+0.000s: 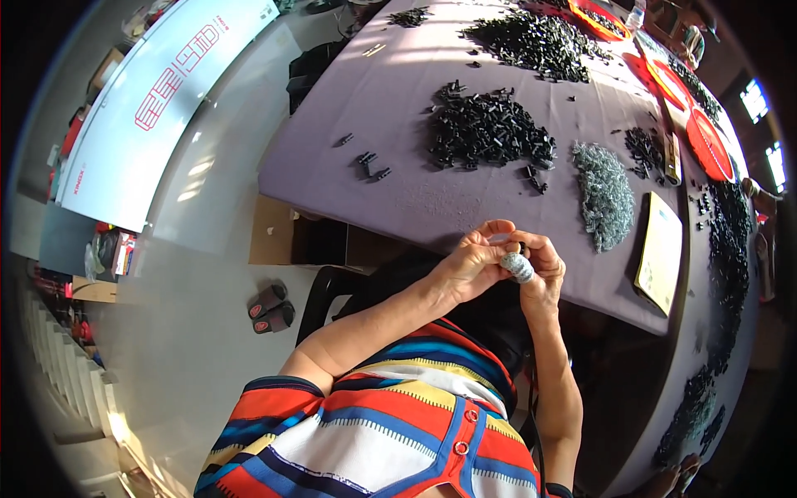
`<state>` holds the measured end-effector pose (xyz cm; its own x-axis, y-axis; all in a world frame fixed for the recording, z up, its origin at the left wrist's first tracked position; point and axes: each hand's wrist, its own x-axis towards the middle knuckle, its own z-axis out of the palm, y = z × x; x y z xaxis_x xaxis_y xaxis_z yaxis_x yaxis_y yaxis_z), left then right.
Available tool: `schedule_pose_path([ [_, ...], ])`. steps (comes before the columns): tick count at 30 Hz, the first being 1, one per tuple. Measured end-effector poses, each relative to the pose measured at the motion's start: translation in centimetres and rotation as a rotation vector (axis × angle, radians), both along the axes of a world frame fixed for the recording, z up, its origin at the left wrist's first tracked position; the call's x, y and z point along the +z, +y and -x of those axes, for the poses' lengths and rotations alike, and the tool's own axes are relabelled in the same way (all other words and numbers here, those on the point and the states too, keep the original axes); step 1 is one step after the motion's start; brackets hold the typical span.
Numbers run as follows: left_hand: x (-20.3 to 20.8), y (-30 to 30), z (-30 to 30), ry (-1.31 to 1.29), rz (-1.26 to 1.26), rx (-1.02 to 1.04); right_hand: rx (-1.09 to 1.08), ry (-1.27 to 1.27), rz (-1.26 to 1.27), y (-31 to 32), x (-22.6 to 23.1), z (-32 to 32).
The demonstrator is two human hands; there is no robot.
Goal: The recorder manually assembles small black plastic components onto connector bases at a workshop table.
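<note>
Left hand, right hand, small dark piece between; glossy black heap

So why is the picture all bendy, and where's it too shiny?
Head view: the fisheye lens bends the edges of the purple tablecloth; head view: bright light glares on the cloth's far end and streaks the floor; head view: the black corners lie outside the lens's round picture.

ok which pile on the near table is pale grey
The pale grey pile left of the yellow booklet; the other piles on that table are black.
</note>
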<state>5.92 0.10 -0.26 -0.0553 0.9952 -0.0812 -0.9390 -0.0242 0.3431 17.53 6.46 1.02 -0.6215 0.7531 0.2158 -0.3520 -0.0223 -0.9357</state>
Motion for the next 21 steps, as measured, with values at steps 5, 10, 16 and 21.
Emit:
schedule_pose_path([
  [5,0.6,0.2,0.4,0.014,0.082,0.044,-0.022,-0.011,-0.018,0.1,-1.0,0.0],
  [10,3.0,-0.5,3.5,0.972,0.192,0.341,0.016,-0.156,-0.116,-0.6,1.1,-0.2],
  [16,2.5,-3.5,13.4,2.094,0.253,0.987,-0.081,-0.174,-0.004,0.8,0.0,-0.8],
  [21,0.7,-4.1,15.0,2.310,0.249,1.040,-0.103,-0.257,-0.103,0.2,0.2,-0.5],
])
